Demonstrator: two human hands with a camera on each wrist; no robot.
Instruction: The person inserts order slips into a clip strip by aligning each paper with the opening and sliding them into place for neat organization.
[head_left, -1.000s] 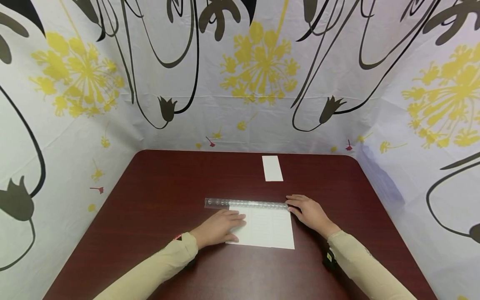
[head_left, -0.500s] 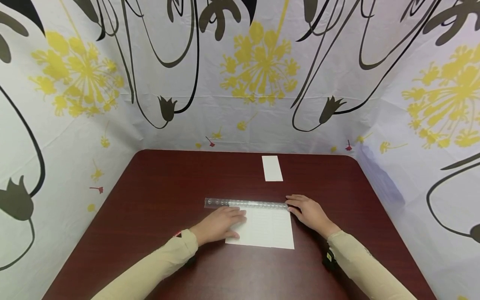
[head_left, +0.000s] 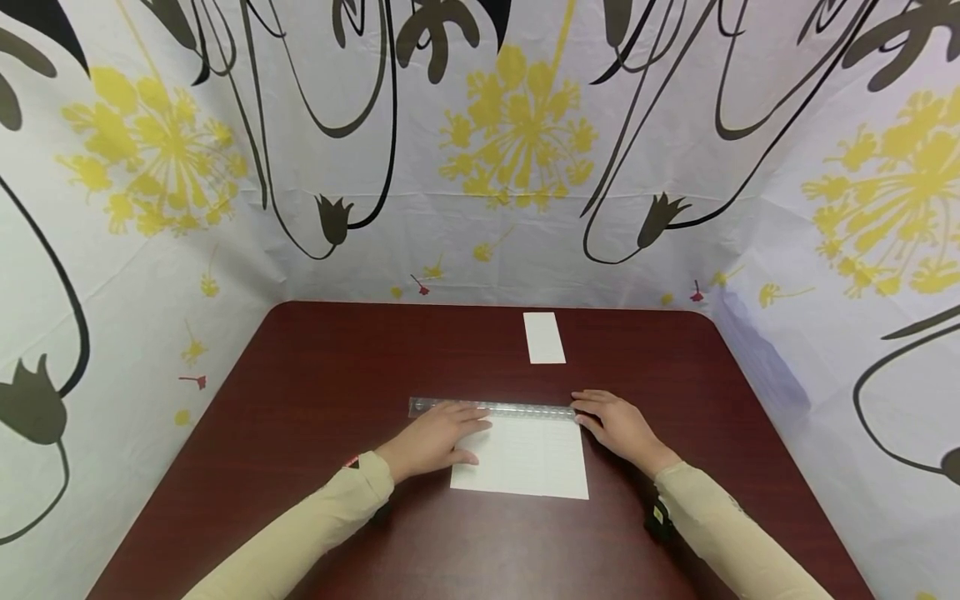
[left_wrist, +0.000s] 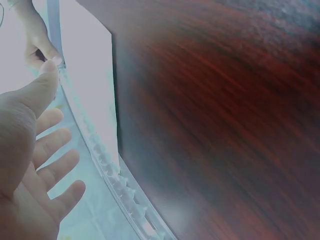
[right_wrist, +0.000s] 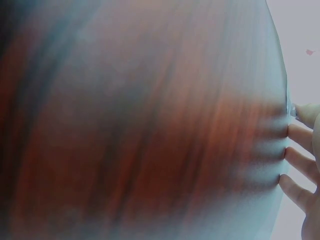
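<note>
A clear plastic ruler (head_left: 525, 409) lies across the far edge of a white sheet of paper (head_left: 525, 458) on the table. Its left end sticks out past the sheet. My right hand (head_left: 621, 427) pinches the ruler's right end between thumb and fingers; in the right wrist view, that hand (right_wrist: 305, 150) has its other fingertips on the table. My left hand (head_left: 431, 440) is over the sheet's left side and the ruler. Seen from the left wrist, this hand (left_wrist: 30, 150) has spread fingers and holds nothing.
A smaller white paper rectangle (head_left: 544, 337) lies near the back edge of the dark red-brown table (head_left: 337, 358). Patterned white cloth (head_left: 480, 167) with flowers hangs behind and at both sides of the table.
My left hand has shifted a little away from me, from the sheet up over the ruler. The right hand, ruler and sheet look still.
</note>
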